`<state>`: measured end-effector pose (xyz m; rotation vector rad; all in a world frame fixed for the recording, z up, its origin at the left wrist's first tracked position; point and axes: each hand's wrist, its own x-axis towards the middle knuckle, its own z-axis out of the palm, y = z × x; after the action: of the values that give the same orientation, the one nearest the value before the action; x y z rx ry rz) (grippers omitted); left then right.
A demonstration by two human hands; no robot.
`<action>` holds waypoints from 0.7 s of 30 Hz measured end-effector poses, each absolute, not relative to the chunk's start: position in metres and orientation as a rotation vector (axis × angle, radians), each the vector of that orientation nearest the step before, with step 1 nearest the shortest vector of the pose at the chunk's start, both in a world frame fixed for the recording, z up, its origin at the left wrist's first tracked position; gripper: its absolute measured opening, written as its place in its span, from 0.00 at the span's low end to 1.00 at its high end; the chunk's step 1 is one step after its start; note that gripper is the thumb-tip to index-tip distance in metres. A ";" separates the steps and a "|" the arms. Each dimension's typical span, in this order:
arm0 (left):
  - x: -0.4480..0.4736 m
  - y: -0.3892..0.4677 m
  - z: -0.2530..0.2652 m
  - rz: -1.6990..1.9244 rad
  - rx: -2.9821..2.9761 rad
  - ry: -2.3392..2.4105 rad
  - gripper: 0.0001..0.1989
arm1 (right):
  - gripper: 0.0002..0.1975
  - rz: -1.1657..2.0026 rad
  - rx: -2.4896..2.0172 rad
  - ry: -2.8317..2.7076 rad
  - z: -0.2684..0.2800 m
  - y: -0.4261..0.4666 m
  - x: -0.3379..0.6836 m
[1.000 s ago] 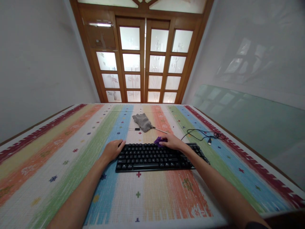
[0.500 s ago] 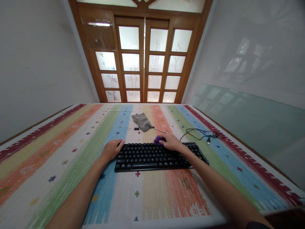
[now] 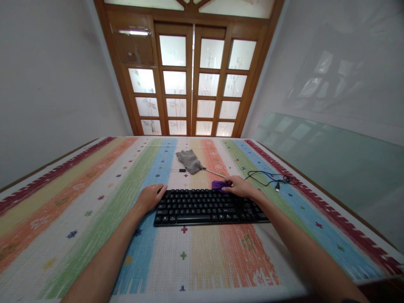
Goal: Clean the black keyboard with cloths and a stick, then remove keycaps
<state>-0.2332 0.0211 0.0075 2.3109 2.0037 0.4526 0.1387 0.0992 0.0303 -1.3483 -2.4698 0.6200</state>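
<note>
A black keyboard (image 3: pixel 195 206) lies on the striped tablecloth in front of me. My left hand (image 3: pixel 153 197) grips its left end near the top corner, thumb along the upper edge. In my right hand (image 3: pixel 240 186) is a bunched purple cloth (image 3: pixel 220 186), pressed against the upper edge of the keyboard, right of its middle. My right hand and forearm cover part of the number keys.
Beyond the keyboard lie a crumpled grey cloth (image 3: pixel 190 161), a thin stick (image 3: pixel 215 173) and a small black object (image 3: pixel 182 170). A black USB cable (image 3: pixel 271 178) is coiled at the right. The striped tablecloth (image 3: pixel 202 252) covers the table, with walls either side.
My right hand has moved right along the keyboard's top edge with the purple cloth, more of which now shows. My left hand stays on the left end.
</note>
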 end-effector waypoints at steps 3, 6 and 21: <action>-0.232 0.020 0.010 0.452 2.311 2.011 0.20 | 0.08 0.676 -1.353 -2.467 0.028 0.100 0.143; -0.230 0.019 0.013 0.460 2.308 2.031 0.20 | 0.08 0.624 -1.384 -2.492 0.027 0.098 0.140; -0.217 0.012 0.016 0.542 2.388 2.126 0.17 | 0.12 0.385 -1.561 -2.314 0.017 0.101 0.131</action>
<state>-0.2167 0.0118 0.0164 2.3877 2.1262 0.5424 0.1312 0.1011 0.0167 -1.5613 -2.3137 0.3850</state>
